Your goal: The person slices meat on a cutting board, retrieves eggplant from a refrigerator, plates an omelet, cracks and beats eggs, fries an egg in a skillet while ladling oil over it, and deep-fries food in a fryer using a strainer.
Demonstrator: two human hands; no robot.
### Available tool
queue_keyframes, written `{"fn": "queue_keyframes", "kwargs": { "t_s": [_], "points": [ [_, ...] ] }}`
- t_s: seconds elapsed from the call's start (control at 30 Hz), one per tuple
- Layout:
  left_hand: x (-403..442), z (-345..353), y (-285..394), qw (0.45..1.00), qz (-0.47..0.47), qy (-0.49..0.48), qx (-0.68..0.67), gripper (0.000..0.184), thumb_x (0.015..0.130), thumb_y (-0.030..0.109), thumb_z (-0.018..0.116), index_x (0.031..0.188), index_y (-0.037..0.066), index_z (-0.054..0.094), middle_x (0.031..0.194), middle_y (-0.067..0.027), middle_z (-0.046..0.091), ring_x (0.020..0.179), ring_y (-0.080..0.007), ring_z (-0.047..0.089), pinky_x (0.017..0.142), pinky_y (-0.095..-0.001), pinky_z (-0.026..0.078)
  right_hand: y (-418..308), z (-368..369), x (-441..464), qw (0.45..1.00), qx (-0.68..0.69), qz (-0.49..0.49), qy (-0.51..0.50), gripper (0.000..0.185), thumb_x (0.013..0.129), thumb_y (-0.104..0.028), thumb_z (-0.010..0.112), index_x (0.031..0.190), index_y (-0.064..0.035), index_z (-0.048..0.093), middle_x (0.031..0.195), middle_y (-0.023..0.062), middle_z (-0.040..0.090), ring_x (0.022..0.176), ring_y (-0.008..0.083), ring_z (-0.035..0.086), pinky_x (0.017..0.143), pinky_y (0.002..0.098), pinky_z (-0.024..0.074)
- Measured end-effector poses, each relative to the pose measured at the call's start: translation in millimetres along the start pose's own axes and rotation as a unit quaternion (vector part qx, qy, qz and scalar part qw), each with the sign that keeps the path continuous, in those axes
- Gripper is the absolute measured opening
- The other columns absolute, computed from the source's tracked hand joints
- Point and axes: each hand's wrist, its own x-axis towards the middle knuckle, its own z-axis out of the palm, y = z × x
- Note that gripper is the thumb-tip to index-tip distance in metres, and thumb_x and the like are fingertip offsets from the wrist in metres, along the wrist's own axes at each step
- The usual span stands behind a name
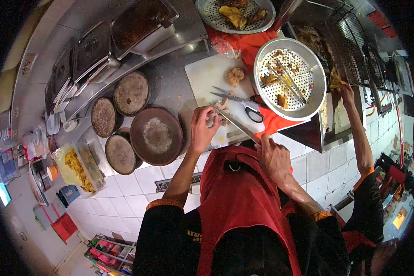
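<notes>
Right hand [276, 163] grips knife [240, 126]; left hand [202, 129] curls by meat [222, 105], hold unclear; knife slip could cut it.

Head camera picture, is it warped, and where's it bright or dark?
Head view: strong wide-angle distortion bends the edge of the steel counter; corners go black; the nearer perforated pan and cutting board look bright; the knife looks distinct; the wearer's black sleeves lose detail.

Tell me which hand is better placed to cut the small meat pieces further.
Probably the right hand: it grips the knife, whose blade reaches the meat pieces on the board. The left hand, beside them without a tool, seems better suited to steadying.
</notes>
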Motion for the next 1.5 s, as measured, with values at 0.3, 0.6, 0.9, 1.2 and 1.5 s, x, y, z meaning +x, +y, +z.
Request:
{"fn": "queue_keyframes", "kwargs": {
  "t_s": [0.3, 0.6, 0.9, 1.2, 1.5],
  "points": [
    [18, -6, -5, 0.990, 0.100, -0.098, 0.013, 0.039, 0.073, 0.011, 0.072, 0.107, 0.005, 0.055, 0.089, -0.0099, 0.055, 0.080, -0.0263, 0.055, 0.071, -0.0357, 0.048, -7, 0, 46, 0.994, 0.062, 0.029, 0.083, 0.039, 0.073, -0.008, 0.062, 0.107, -0.0052, 0.043, 0.086, 0.0156, 0.057, 0.077, 0.0352, 0.061, 0.065, 0.0454, 0.0491],
    [26, -9, 23, 0.972, 0.148, -0.157, 0.088, 0.090, 0.062, 0.045, 0.077, 0.132, 0.005, 0.037, 0.137, -0.0205, 0.030, 0.128, -0.0400, 0.026, 0.104, -0.0519, 0.024, -27, -15, 87, 0.965, 0.194, -0.002, 0.177, 0.036, 0.067, 0.004, 0.060, 0.100, -0.0034, 0.047, 0.089, 0.0176, 0.053, 0.082, 0.0378, 0.056, 0.069, 0.0454, 0.0462],
    [12, 36, 0, 0.954, 0.228, -0.107, 0.159, 0.026, 0.075, 0.021, 0.065, 0.091, 0.002, 0.059, 0.116, -0.0130, 0.048, 0.108, -0.0326, 0.043, 0.089, -0.0445, 0.038, -5, 4, 55, 0.945, 0.215, -0.031, 0.246, 0.028, 0.074, 0.002, 0.062, 0.099, -0.0035, 0.052, 0.086, 0.0173, 0.055, 0.076, 0.0351, 0.058, 0.064, 0.0397, 0.0472],
    [10, 16, -14, 0.976, 0.157, -0.085, 0.128, 0.034, 0.062, -0.005, 0.060, 0.095, 0.002, 0.055, 0.103, -0.0121, 0.052, 0.095, -0.0329, 0.050, 0.082, -0.0419, 0.043, -48, 48, 92, 0.947, 0.247, 0.030, 0.204, 0.039, 0.067, -0.003, 0.066, 0.102, -0.0032, 0.049, 0.090, 0.0193, 0.053, 0.085, 0.0402, 0.053, 0.071, 0.0463, 0.0443],
    [27, 16, -19, 0.984, -0.095, 0.038, -0.144, 0.022, 0.068, -0.003, 0.068, 0.085, 0.003, 0.056, 0.072, -0.0039, 0.057, 0.066, -0.0144, 0.058, 0.058, -0.0291, 0.047, -51, 63, 100, 0.945, 0.231, 0.029, 0.228, 0.032, 0.069, -0.004, 0.065, 0.098, -0.0024, 0.052, 0.088, 0.0186, 0.053, 0.084, 0.0386, 0.053, 0.070, 0.0459, 0.0441]
  ]
}}
